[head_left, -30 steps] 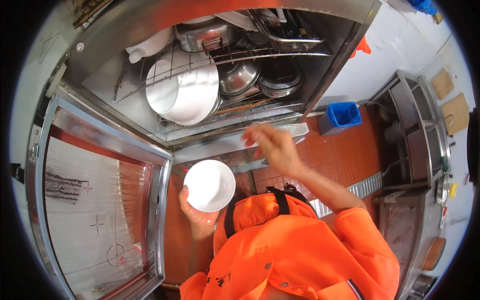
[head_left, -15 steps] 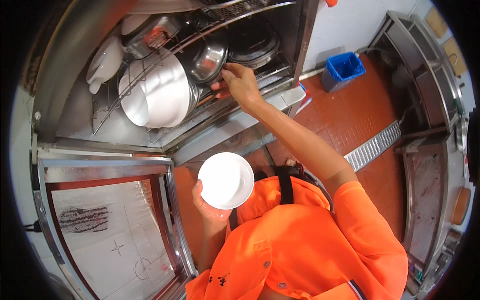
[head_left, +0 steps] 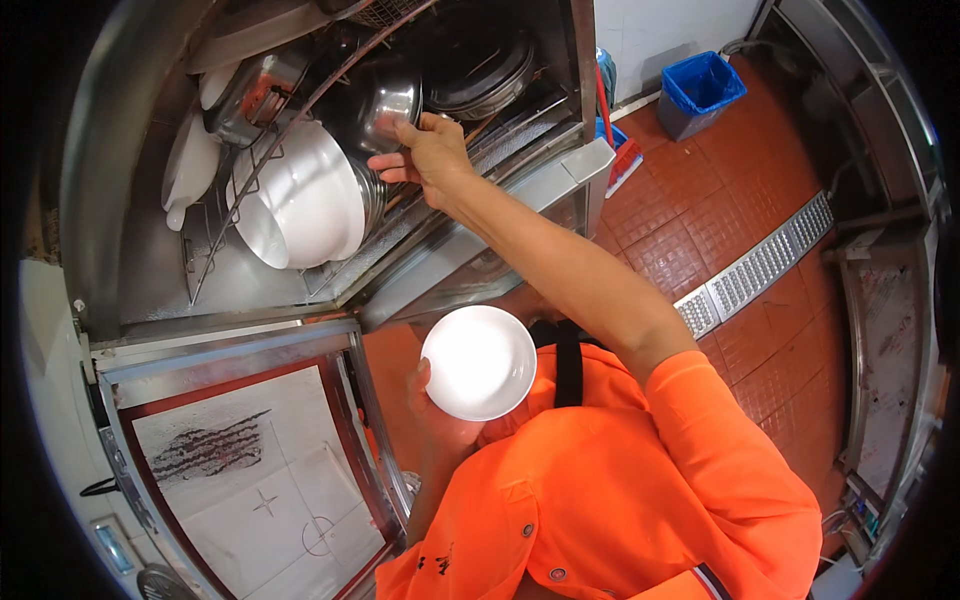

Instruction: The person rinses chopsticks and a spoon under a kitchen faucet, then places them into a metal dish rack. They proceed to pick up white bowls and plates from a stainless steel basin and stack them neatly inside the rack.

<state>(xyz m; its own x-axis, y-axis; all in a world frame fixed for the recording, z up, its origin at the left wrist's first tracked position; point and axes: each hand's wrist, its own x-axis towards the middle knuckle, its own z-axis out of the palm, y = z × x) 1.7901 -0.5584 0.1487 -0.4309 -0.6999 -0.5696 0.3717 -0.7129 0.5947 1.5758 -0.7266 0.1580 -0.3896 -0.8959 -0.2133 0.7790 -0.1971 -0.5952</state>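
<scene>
My left hand (head_left: 448, 425) holds a small white bowl (head_left: 480, 365) in front of my orange shirt, its hollow facing up. The thumb lies along the bowl's left side; the other fingers are mostly hidden beneath it. Inside the open cabinet, my right hand (head_left: 432, 160) reaches to a shiny metal bowl (head_left: 390, 108) on the rack. Its thumb is at the bowl's lower edge and its other fingers are spread apart below. Whether they grip the bowl does not show. Left of that hand, large white bowls (head_left: 310, 195) stand tilted in the wire rack.
A metal-framed cabinet door (head_left: 250, 450) hangs open at lower left. Another door (head_left: 490, 230) stands open below my right forearm. Dark lidded pans (head_left: 480, 70) sit farther right in the cabinet. On the red tiled floor stands a blue-lined bin (head_left: 700, 95), near a metal drain grate (head_left: 765, 260).
The view has shifted. My right hand has moved left along the metal bowl's lower edge, and its fingers are now spread more. My left hand still holds the white bowl.
</scene>
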